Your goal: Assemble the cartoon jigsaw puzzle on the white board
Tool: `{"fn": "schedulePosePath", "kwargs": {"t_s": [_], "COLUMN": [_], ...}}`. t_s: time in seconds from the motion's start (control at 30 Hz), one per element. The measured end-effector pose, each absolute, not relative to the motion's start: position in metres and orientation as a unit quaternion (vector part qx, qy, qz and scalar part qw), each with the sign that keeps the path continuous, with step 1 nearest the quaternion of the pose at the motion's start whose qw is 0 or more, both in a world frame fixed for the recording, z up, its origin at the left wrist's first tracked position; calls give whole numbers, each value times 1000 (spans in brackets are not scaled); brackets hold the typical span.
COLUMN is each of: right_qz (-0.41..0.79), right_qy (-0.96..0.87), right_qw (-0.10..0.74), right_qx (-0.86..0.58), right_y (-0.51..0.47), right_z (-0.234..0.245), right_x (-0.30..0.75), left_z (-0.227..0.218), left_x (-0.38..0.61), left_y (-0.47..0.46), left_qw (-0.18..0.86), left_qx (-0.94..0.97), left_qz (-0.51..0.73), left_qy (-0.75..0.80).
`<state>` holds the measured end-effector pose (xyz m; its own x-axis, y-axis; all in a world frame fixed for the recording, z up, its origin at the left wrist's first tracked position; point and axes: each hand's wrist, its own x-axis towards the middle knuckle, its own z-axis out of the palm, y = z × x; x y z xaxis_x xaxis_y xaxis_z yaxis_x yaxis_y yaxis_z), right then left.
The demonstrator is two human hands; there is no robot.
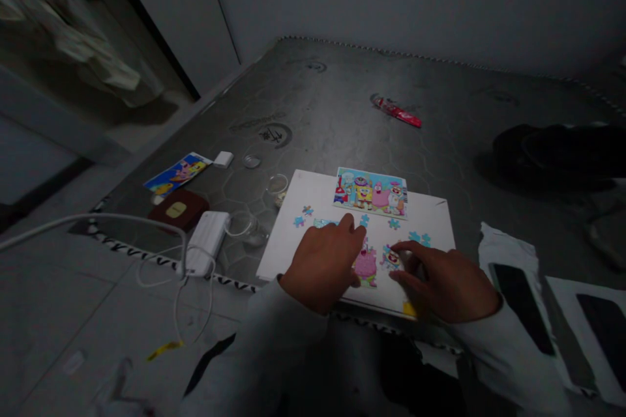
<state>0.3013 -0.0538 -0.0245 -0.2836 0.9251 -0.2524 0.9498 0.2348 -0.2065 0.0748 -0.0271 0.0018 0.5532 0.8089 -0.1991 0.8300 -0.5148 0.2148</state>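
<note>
Puzzle piece (392,258) pinched in right hand (443,283) fingertips, low on white board (430,215).
Left hand (323,265) loosely curled, palm down beside pink assembled section (366,266); loose blue pieces (303,215) scattered, reference picture (370,191) at board's far edge; white charger (206,241) left.

A white rectangular puzzle board (313,199) at centre frame carries a bright cartoon reference card (370,192) in blue, yellow, pink and red, loose light-blue puzzle pieces (299,221) and an assembled pink patch (366,264). It lies on a grey mattress (440,111) quilted in a hexagon pattern with a black-and-white zigzag border. At upper centre lies a glossy red wrapper (398,111); at left, a dark red case (177,210), a white charger block (208,241) and a blue-and-yellow cartoon sheet (177,173). Both sleeves are pale grey.
</note>
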Motion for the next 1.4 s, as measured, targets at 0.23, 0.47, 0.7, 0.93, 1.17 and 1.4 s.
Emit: {"fn": "schedulePosePath", "kwargs": {"t_s": [0.23,0.47,0.7,0.93,1.17,1.4], "right_qz": [-136,-95,-63,-34,-40,-37], "right_qy": [785,787,780,777,773,780], "right_qw": [33,8,-2,-19,-9,-15], "right_qx": [603,609,623,629,634,625], "right_y": [-55,-55,-56,-56,-58,-58], "right_z": [-24,-33,-33,-35,-33,-36], "right_x": [295,295,291,286,281,279], "left_z": [6,5,6,9,10,9], "left_x": [74,75,76,78,78,77], "left_y": [-30,-30,-30,-31,-32,-31], "left_qw": [156,146,149,151,152,152], "left_qx": [876,877,872,867,868,865], "left_qz": [-59,-63,-71,-86,-87,-88], "left_qy": [453,454,460,466,465,469]}}
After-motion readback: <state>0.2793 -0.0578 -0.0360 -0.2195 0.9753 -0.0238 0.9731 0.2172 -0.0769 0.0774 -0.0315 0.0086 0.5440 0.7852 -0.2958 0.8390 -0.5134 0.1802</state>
